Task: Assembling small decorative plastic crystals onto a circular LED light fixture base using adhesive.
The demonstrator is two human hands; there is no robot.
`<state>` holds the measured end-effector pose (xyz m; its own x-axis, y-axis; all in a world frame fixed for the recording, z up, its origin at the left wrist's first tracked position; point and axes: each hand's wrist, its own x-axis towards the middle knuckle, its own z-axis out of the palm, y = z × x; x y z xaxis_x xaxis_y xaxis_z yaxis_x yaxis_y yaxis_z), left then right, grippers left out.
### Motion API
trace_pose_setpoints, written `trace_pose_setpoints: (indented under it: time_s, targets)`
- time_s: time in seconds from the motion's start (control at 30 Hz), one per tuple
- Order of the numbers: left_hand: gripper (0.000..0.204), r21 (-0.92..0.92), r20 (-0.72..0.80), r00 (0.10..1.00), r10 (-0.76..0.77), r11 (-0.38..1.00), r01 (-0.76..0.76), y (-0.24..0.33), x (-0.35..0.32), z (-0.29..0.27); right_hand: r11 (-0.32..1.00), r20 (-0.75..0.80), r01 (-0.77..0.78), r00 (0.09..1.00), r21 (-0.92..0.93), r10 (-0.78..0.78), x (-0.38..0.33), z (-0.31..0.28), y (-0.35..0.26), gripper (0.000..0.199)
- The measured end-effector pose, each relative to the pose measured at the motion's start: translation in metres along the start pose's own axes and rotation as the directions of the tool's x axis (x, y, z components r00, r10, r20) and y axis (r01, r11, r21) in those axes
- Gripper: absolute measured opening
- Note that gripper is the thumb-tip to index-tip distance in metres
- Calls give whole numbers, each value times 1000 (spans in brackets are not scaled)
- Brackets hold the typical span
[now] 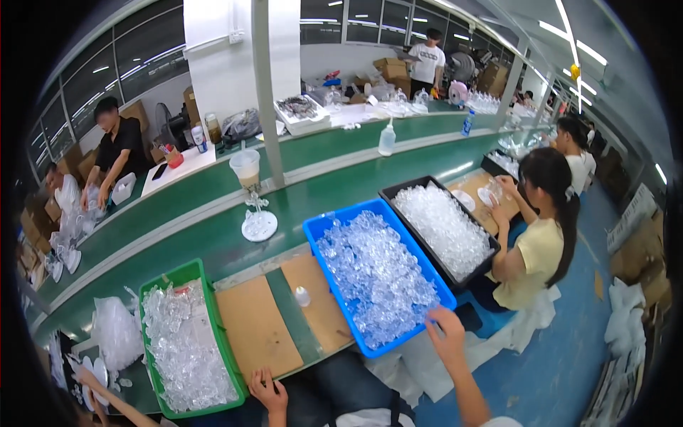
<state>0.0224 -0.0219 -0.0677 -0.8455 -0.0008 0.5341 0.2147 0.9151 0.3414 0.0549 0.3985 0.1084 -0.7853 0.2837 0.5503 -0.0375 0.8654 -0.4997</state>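
My left hand (268, 390) rests at the near edge of a brown board (260, 324), fingers spread and nothing in them. Just left of it is a green bin (226, 349) heaped with clear plastic pieces (188, 356). My right hand (447, 334) is at the right rim of a blue bin (378, 350), its thumb and fingertips drawn together beside the clear pieces (377, 270) inside. Whatever those fingertips may pinch is too small to make out. A small white-capped dropper bottle (302, 296) stands on a second brown board (313, 313) between the bins.
A black bin (491, 242) of clear pieces adjoins the blue one. A co-worker in yellow (537, 256) works at right; another person's hands (92, 381) are at lower left. Beyond stand a plastic cup (245, 171) above a white disc (259, 225), a metal post (265, 92) and a squeeze bottle (387, 139).
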Motion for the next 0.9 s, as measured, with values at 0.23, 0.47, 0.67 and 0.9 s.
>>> trace_pose_setpoints:
  time_s: [0.23, 0.47, 0.67, 0.9]
  targets:
    - [45, 29, 0, 998, -57, 998, 57, 21, 11, -4, 961, 395, 53, 917, -270, 61, 77, 64, 44, 83]
    - [46, 65, -22, 999, -39, 997, 41, 9, 7, 1, 956, 300, 188, 947, -225, -116, 84, 114, 24, 101]
    - [44, 61, -50, 999, -2, 998, 5, 18, 19, 3, 963, 313, 195, 941, -185, -131, 110, 132, 19, 96]
    - [25, -342, 392, 906, 159, 939, -17, 62, 63, -110, 968, 391, 203, 911, -148, -132, 85, 130, 15, 92]
